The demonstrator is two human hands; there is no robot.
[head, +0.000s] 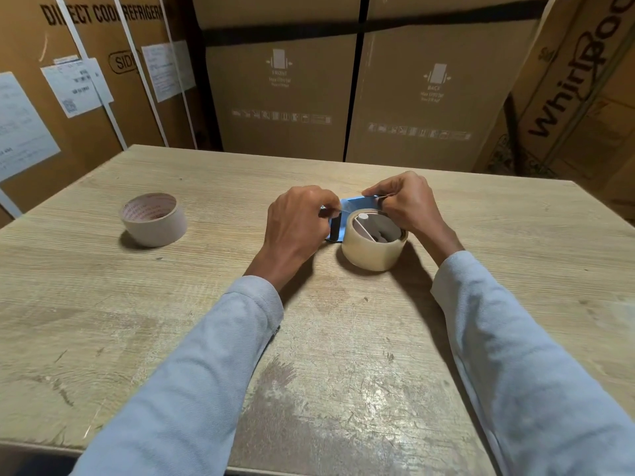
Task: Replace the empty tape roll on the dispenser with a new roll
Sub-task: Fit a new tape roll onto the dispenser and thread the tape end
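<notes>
Between both hands [347,214], pinched on its blue dispenser [354,203], sits the new roll [372,247]

Count, single head view. Hands: 2, left hand [298,221] and right hand [405,204], each with a pale blue sleeve. Tape rolls: 2, a clear roll [372,247] directly under the right hand, and a cardboard-cored roll [153,219] well apart to the left of the left hand. Blue dispenser [357,205]: 1, between the two hands. Table [326,355]: 1. Large cardboard cartons [285,87] beyond the hands: at least 4; edges cut off, exact total not determinable.
</notes>
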